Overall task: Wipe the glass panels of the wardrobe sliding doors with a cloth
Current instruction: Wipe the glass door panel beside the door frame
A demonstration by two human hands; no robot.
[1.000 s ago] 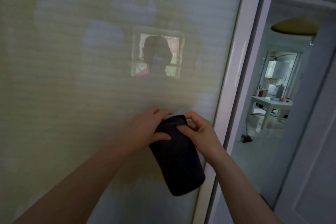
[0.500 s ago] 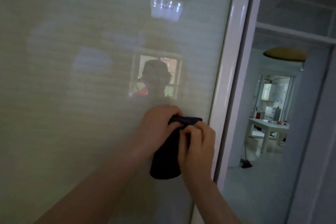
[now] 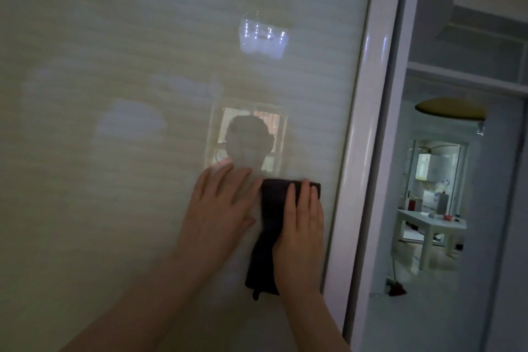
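The right hand (image 3: 301,233) lies flat, fingers straight and together, pressing a dark, soft, folded rectangular cloth (image 3: 271,226) against the frosted glass panel of the wardrobe sliding door (image 3: 128,94); nothing is clenched, the palm simply pins it. The cloth hangs lengthwise down the glass, its top edge level with the fingertips, a small loop dangling at its lower corner. Just beside it, the left hand (image 3: 221,208) rests open on the bare glass, fingers spread and pointing up, gripping nothing. Both bare forearms rise from the lower edge of view. The pale glass has faint horizontal streaks and a dim reflection of a head against a lit window. A glossy white door frame (image 3: 360,151) runs just right of the cloth. Beyond it, an open doorway shows a white table (image 3: 428,223) holding small items, too distant to identify.
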